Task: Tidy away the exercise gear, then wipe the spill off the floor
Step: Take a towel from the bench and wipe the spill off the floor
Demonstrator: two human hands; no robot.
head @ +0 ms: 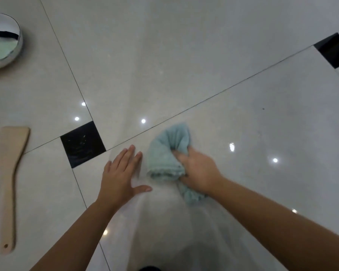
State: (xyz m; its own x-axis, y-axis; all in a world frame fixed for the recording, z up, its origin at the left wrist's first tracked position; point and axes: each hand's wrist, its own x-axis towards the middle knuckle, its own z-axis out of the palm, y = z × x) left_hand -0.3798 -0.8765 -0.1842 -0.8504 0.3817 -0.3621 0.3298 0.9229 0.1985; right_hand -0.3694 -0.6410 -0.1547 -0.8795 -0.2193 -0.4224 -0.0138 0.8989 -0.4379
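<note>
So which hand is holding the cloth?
The right hand grips the bunched blue cloth. The left hand lies flat on the floor beside it, fingers straight, holding nothing.

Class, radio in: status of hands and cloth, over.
Left hand flat on floor. Right hand grips blue cloth. Wooden spatula off left, clear of path.

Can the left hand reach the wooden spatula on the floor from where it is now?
Probably yes. The left hand lies flat and holds nothing, and only bare floor lies between it and the wooden spatula. It may need a stretch. The right hand grips the cloth.
</note>
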